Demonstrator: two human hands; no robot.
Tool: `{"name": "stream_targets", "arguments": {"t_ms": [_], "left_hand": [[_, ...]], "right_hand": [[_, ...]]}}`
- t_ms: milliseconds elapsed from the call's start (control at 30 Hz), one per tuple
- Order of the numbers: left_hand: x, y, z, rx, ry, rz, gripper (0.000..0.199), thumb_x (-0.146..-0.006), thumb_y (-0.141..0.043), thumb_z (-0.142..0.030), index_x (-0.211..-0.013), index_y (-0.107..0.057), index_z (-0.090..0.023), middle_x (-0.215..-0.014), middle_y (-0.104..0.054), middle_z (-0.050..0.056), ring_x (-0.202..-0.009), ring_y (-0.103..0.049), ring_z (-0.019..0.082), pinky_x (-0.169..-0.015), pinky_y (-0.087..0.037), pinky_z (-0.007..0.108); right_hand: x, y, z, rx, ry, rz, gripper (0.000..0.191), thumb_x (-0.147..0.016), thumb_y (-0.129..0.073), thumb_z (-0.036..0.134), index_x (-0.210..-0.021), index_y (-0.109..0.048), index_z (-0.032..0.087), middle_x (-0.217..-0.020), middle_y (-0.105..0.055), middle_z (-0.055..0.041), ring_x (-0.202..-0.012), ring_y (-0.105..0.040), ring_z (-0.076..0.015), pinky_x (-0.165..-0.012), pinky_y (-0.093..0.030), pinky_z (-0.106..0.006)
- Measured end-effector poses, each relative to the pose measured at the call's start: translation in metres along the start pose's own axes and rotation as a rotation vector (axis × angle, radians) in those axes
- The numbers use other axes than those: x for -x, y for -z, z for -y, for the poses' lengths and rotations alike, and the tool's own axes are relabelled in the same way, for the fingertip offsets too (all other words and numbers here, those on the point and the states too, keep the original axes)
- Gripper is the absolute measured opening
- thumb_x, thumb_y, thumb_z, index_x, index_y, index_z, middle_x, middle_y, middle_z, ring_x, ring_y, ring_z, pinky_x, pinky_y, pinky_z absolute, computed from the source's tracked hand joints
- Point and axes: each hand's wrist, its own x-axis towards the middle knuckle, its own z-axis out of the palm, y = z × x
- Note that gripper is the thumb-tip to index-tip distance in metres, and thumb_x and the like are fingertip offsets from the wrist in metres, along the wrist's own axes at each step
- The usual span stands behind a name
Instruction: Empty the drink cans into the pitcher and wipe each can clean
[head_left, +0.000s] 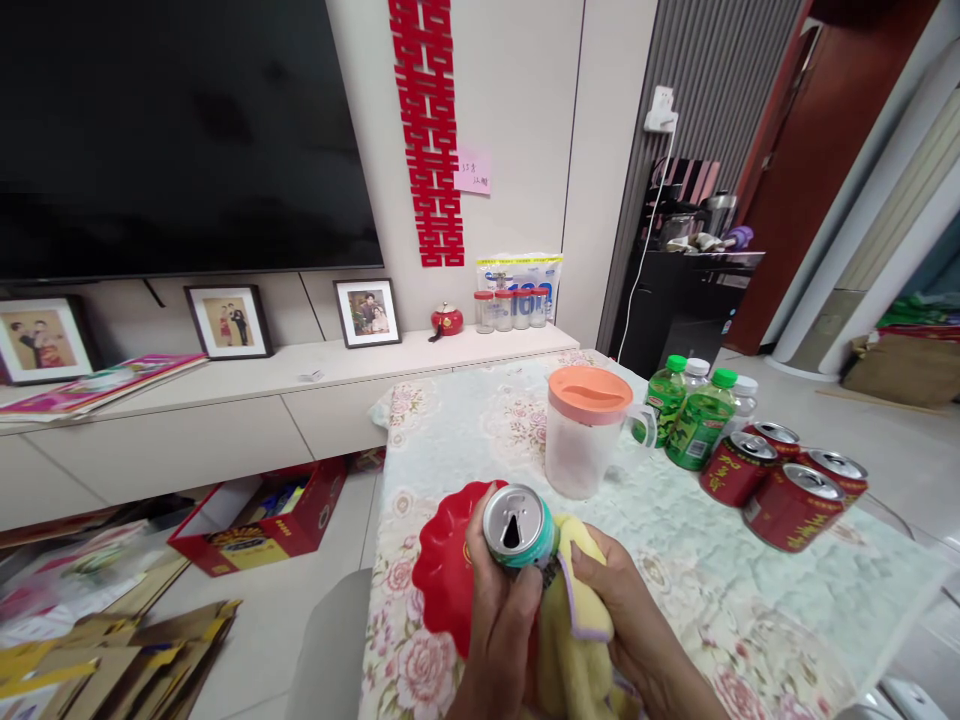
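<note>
My left hand (pixel 499 610) is wrapped round an opened teal can (pixel 517 525), its silver top facing up and tilted toward me. In my right hand (pixel 622 600) is a yellow cloth (pixel 577 600) with a purple edge, pressed against the can's right side; the rest of the cloth hangs below. Beneath the can lies a red scalloped plate (pixel 442 580), partly hidden by my left hand. Behind the hands stands a clear pitcher (pixel 574 455) with an orange lid.
On the floral tablecloth (pixel 480 440), several red cans (pixel 739 470) and green-labelled bottles (pixel 701 420) stand at the right. Glass jars (pixel 502 312) and picture frames (pixel 229 322) line the cabinet behind. A red box (pixel 262 520) and flattened cardboard (pixel 135 670) lie on the floor at left.
</note>
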Motion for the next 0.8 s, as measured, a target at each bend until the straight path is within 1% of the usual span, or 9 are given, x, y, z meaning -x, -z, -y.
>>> {"name": "stream_targets", "arguments": {"t_ms": [67, 133, 200, 333, 400, 467, 567, 700, 800], "left_hand": [[0.0, -0.001, -0.002, -0.05, -0.011, -0.006, 0.074, -0.091, -0.066, -0.051, -0.154, -0.038, -0.024, -0.158, -0.049, 0.013, -0.153, -0.037, 0.033, -0.125, -0.032, 0.046], [-0.002, -0.002, 0.0, -0.055, -0.009, -0.034, 0.075, -0.089, -0.068, -0.051, -0.153, -0.039, -0.024, -0.155, -0.052, 0.014, -0.149, -0.042, 0.034, -0.122, -0.038, 0.045], [-0.005, -0.002, 0.002, -0.036, -0.031, -0.045, 0.073, -0.088, -0.07, -0.052, -0.149, -0.043, -0.024, -0.151, -0.056, 0.014, -0.144, -0.049, 0.034, -0.115, -0.045, 0.043], [-0.013, 0.007, 0.009, -0.061, -0.094, 0.061, 0.069, -0.084, -0.076, -0.05, -0.142, -0.047, -0.027, -0.14, -0.063, 0.013, -0.13, -0.061, 0.033, -0.107, -0.052, 0.043], [-0.016, 0.012, 0.013, -0.083, -0.096, 0.091, 0.068, -0.083, -0.077, -0.048, -0.14, -0.047, -0.027, -0.138, -0.064, 0.012, -0.128, -0.062, 0.033, -0.107, -0.051, 0.045], [-0.017, 0.015, 0.016, -0.078, -0.087, 0.094, 0.068, -0.082, -0.078, -0.048, -0.14, -0.047, -0.028, -0.14, -0.062, 0.012, -0.129, -0.061, 0.034, -0.108, -0.05, 0.047], [-0.015, 0.014, 0.02, 0.01, -0.041, 0.128, 0.073, -0.079, -0.081, -0.048, -0.14, -0.046, -0.03, -0.14, -0.061, 0.012, -0.126, -0.063, 0.034, -0.105, -0.052, 0.047], [-0.008, 0.004, 0.018, 0.114, 0.086, 0.223, 0.078, -0.071, -0.089, -0.042, -0.138, -0.051, -0.03, -0.131, -0.068, 0.011, -0.117, -0.068, 0.034, -0.099, -0.057, 0.047], [0.0, -0.005, 0.013, 0.211, 0.196, 0.182, 0.088, -0.069, -0.09, -0.04, -0.145, -0.048, -0.031, -0.129, -0.069, 0.012, -0.119, -0.067, 0.035, -0.101, -0.056, 0.048]], "right_hand": [[0.0, 0.003, 0.003, 0.041, 0.018, -0.02, 0.044, -0.075, -0.083, 0.05, -0.103, -0.07, 0.019, -0.09, -0.078, -0.0059, -0.076, -0.073, -0.0232, -0.073, -0.057, -0.035], [0.0, 0.006, 0.007, 0.131, 0.04, -0.038, 0.044, -0.077, -0.081, 0.052, -0.103, -0.07, 0.019, -0.091, -0.078, -0.0058, -0.079, -0.073, -0.0239, -0.074, -0.057, -0.035], [0.001, 0.009, 0.011, 0.284, 0.081, -0.057, 0.043, -0.081, -0.077, 0.054, -0.105, -0.071, 0.018, -0.095, -0.079, -0.0067, -0.084, -0.073, -0.0251, -0.077, -0.058, -0.036], [0.003, 0.01, 0.019, 0.683, 0.28, -0.113, 0.041, -0.089, -0.067, 0.053, -0.11, -0.074, 0.019, -0.109, -0.079, -0.0092, -0.098, -0.072, -0.0279, -0.091, -0.057, -0.04], [0.006, 0.008, 0.022, 0.833, 0.393, -0.151, 0.037, -0.09, -0.065, 0.049, -0.112, -0.075, 0.021, -0.114, -0.079, -0.0086, -0.105, -0.072, -0.0283, -0.095, -0.056, -0.039], [0.011, 0.007, 0.024, 0.926, 0.494, -0.168, 0.033, -0.091, -0.065, 0.044, -0.116, -0.075, 0.024, -0.116, -0.078, -0.007, -0.108, -0.072, -0.0269, -0.095, -0.057, -0.037], [0.021, 0.006, 0.026, 1.009, 0.656, -0.163, 0.033, -0.094, -0.064, 0.037, -0.124, -0.072, 0.028, -0.123, -0.076, -0.0051, -0.111, -0.072, -0.0234, -0.096, -0.058, -0.032], [0.031, 0.009, 0.027, 1.071, 0.843, -0.224, 0.04, -0.096, -0.064, 0.034, -0.137, -0.065, 0.034, -0.139, -0.068, -0.0028, -0.128, -0.064, -0.0221, -0.105, -0.053, -0.029], [0.031, 0.012, 0.025, 1.062, 0.901, -0.252, 0.041, -0.096, -0.065, 0.037, -0.137, -0.064, 0.035, -0.142, -0.065, -0.0034, -0.132, -0.061, -0.0234, -0.106, -0.05, -0.03]]}}
